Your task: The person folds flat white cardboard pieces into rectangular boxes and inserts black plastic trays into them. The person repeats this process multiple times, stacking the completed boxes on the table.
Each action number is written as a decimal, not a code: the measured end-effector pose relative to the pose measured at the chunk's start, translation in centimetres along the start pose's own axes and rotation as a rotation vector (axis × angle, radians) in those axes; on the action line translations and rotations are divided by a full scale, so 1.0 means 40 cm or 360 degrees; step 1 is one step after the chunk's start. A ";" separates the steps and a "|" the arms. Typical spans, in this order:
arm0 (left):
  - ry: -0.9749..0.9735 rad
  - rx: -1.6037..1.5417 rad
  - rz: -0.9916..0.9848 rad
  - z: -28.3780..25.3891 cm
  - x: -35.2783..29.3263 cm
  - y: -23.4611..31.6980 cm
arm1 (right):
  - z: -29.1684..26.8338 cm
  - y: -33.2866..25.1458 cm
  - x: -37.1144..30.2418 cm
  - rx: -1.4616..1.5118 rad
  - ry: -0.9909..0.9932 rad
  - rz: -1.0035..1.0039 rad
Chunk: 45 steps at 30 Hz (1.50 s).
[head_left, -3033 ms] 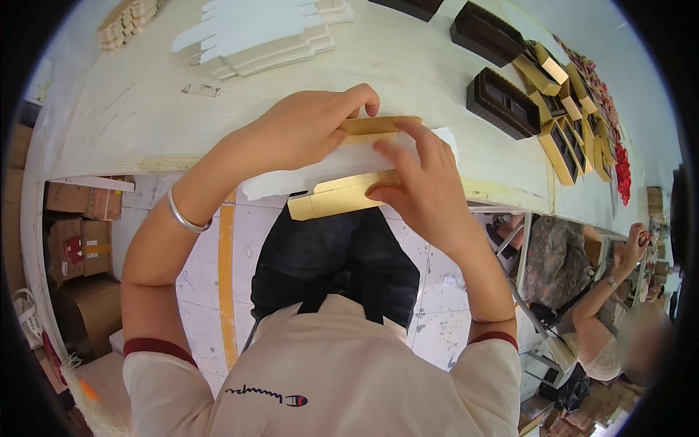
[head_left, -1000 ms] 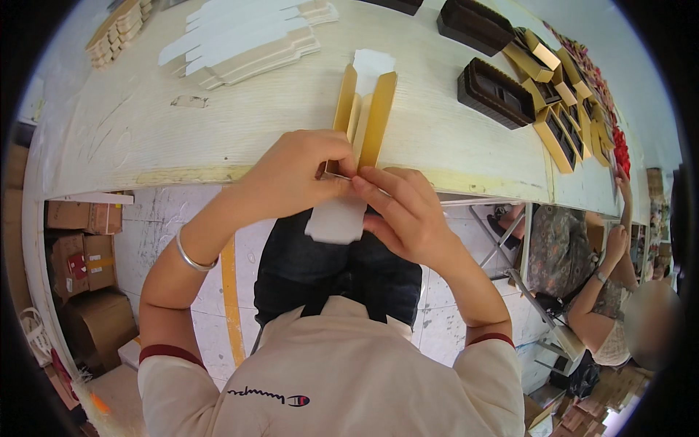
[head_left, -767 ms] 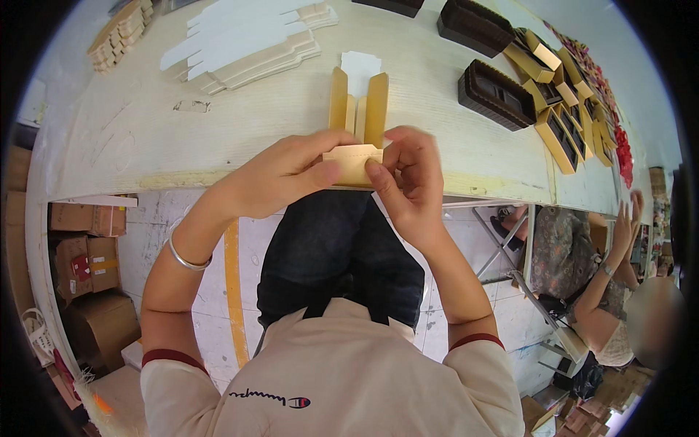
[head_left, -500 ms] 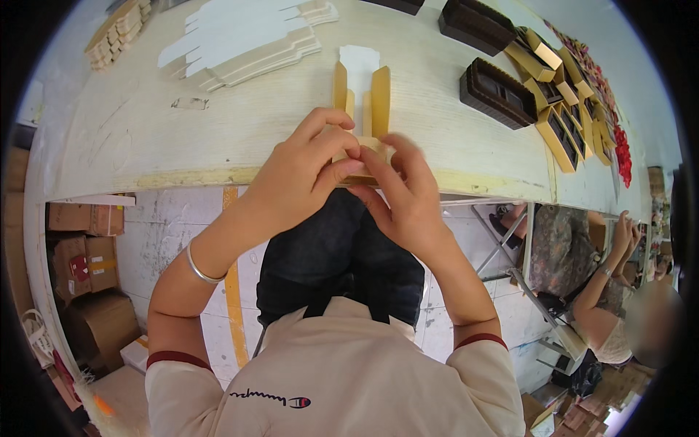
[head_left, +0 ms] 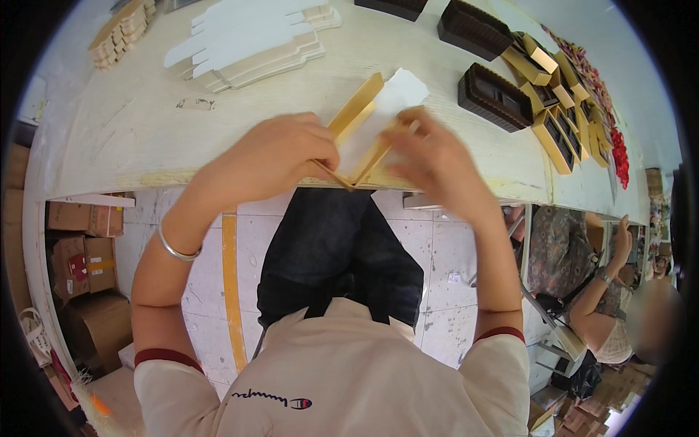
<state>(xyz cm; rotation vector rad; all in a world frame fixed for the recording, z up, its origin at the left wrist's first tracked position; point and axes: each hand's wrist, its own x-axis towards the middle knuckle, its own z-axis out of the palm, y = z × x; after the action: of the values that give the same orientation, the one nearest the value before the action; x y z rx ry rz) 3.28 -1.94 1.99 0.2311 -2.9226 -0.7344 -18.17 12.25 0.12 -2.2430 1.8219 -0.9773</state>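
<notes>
A partly folded cardboard box (head_left: 357,106) with gold walls and a white inside lies at the table's front edge, turned at a slant. Its far white end flap lies flat, while the long gold side walls stand up. My left hand (head_left: 285,154) is closed on its near left side, with the fingers curled. Beside the right wall is my right hand (head_left: 440,156), smeared by motion; its fingertips are at that wall, but whether they grip it is unclear. The near end of the box comes to a corner at the table edge.
A stack of flat white cardboard blanks (head_left: 251,36) lies at the back left, with stacked pale pieces (head_left: 122,33) beyond it. Dark brown plastic trays (head_left: 495,96) and gold boxes with dark inserts (head_left: 555,138) are at right. Another person (head_left: 601,298) sits at far right.
The box has swung from straight to slanted, its far end now to the right. My hands have moved apart, the left one leftward and the right one rightward.
</notes>
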 end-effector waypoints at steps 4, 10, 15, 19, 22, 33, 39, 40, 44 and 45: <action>0.0394 0.0518 0.0134 0.000 -0.005 0.017 | -0.033 0.083 -0.002 -0.0612 0.0087 -0.0200; 0.0437 0.0671 0.0053 0.069 -0.001 0.060 | 0.030 -0.076 -0.038 -0.0096 -0.0070 -0.0335; 0.0109 -0.0104 0.0235 0.048 -0.029 -0.006 | -0.034 -0.044 -0.030 0.0094 0.0082 -0.0225; 0.0252 -0.0060 0.0416 0.035 -0.020 0.010 | -0.004 -0.010 -0.022 0.0188 -0.0286 -0.0363; 0.0539 0.0351 0.0403 0.034 -0.033 0.044 | -0.012 -0.001 -0.012 0.0284 -0.0311 -0.0355; 0.0581 -0.0163 -0.0209 0.092 -0.043 0.085 | 0.064 -0.087 0.029 0.0312 -0.0189 -0.0033; 0.0600 -0.0090 -0.0168 0.118 -0.034 0.084 | 0.044 -0.080 0.010 0.0730 -0.0377 0.0221; 0.0600 -0.0099 -0.0185 0.120 -0.035 0.084 | 0.041 -0.081 0.002 0.0759 -0.0410 0.0238; 0.0610 -0.0288 -0.0211 0.118 -0.040 0.079 | 0.018 -0.076 -0.033 0.0250 -0.0205 -0.0302; 0.0585 -0.0356 -0.0224 0.115 -0.039 0.078 | 0.021 -0.080 -0.051 0.0042 -0.0130 -0.0413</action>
<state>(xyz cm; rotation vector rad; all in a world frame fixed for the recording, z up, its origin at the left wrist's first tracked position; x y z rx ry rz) 3.73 3.17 -0.66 0.4947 -2.4755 -0.9203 -15.17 14.74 0.03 -2.5078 1.5031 -0.9234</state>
